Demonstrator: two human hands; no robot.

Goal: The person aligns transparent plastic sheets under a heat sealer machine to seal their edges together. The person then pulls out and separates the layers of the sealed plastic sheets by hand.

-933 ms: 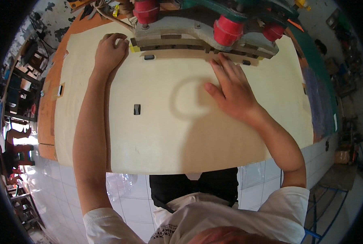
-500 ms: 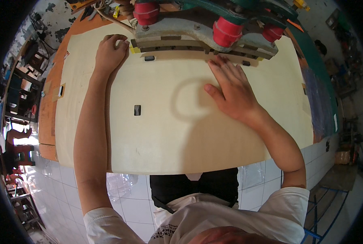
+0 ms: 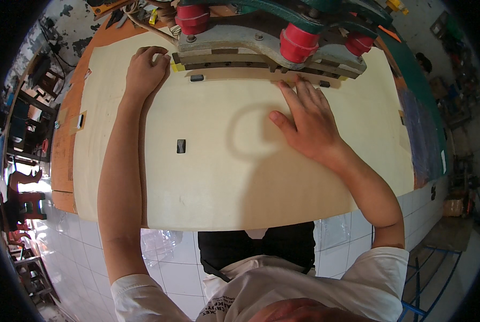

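Pressing pale plywood sheet (image 3: 224, 161) flat, centre frame: right hand (image 3: 309, 121) spread open, left hand (image 3: 143, 72) curled loosely, gripping nothing; best kept steady under grey jig (image 3: 266, 51).

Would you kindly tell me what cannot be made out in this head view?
- Far edge of the pale plywood sheet: hidden under the grey metal machine head with red cylinders.
- Machine top: cut off by the upper edge.
- Left hand fingertips: curled out of sight.
- Right hand palm: pressed flat, unseen.

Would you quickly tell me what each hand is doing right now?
Left hand: fingers curled, resting on the sheet beside the press, holding nothing.
Right hand: open, flat on the sheet, fingertips at the press edge.
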